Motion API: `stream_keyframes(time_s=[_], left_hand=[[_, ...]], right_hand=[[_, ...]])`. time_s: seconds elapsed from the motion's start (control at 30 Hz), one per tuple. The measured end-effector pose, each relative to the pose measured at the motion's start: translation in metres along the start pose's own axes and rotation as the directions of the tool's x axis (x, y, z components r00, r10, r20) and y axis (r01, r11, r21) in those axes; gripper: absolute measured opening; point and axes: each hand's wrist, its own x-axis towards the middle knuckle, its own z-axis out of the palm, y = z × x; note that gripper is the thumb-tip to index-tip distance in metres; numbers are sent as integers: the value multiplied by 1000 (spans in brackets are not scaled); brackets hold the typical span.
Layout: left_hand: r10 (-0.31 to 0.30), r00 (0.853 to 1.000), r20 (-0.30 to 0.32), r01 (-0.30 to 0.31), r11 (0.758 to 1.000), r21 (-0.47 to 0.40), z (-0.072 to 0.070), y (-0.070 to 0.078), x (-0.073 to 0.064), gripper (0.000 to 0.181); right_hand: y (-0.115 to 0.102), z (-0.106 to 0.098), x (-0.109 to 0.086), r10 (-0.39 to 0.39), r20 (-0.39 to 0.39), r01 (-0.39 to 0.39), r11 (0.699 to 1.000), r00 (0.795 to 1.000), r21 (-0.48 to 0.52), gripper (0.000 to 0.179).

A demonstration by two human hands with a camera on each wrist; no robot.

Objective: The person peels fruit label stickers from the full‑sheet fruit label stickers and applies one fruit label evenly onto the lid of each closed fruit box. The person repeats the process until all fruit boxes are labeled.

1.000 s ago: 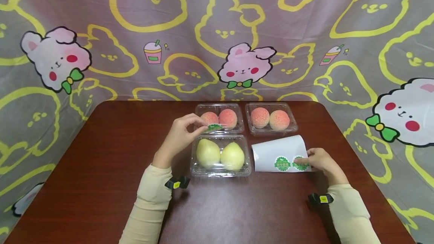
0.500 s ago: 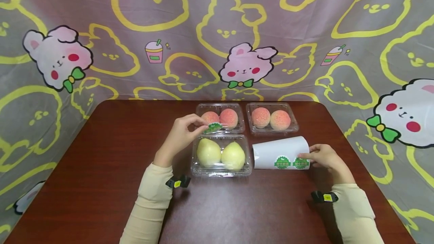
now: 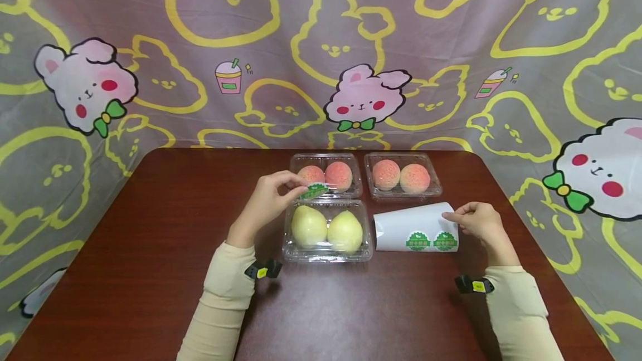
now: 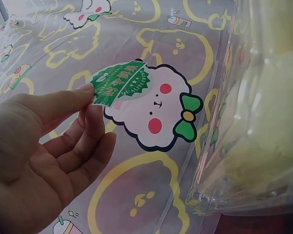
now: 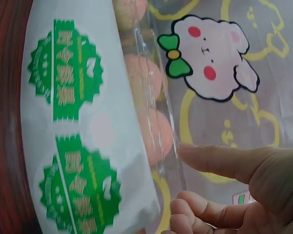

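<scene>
My left hand (image 3: 273, 196) pinches a green sticker (image 3: 314, 190) with white edging between thumb and index finger. It is held above the clear box of two yellow-green fruits (image 3: 345, 232), overlapping the peach box behind. In the left wrist view the sticker (image 4: 121, 84) shows printed lettering, and the other fingers curl loosely below. A curled white sticker sheet (image 3: 412, 222) lies right of that box, with two green stickers along its near edge. My right hand (image 3: 478, 222) is at the sheet's upper right corner. In the right wrist view its thumb (image 5: 219, 158) and fingers are apart, beside the sheet.
Two more clear boxes stand behind, each with two peaches: the left box (image 3: 326, 194) and the right box (image 3: 405, 194). The brown table (image 3: 331, 311) meets a patterned curtain (image 3: 281, 60) along its back and sides.
My right hand has let go of the sticker sheet's right edge and moved up to its upper corner. My left hand has stayed nearly still with the sticker.
</scene>
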Motion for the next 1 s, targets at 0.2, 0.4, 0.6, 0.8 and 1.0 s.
stream_keyframes(time_s=[0.2,0.4,0.6,0.8,1.0], left_hand=[[5,1000,4,-5,1000,-3,1,0,0,11],[40,999,-4,-40,999,-6,2,-3,0,12],[56,998,-3,-56,998,-2,4,-5,-1,13],[-3,999,36,3,1000,2,4,-2,0,15],[-41,998,49,41,999,3,5,0,1,15]], right_hand=[[-17,9,-1,-95,-1,95,995,995,5,38],[-37,20,0,-182,82,177,982,980,71,34],[-53,36,3,-234,142,221,970,962,103,31],[-69,58,6,-311,165,285,945,936,159,24],[-81,77,8,-327,200,284,934,924,215,20]])
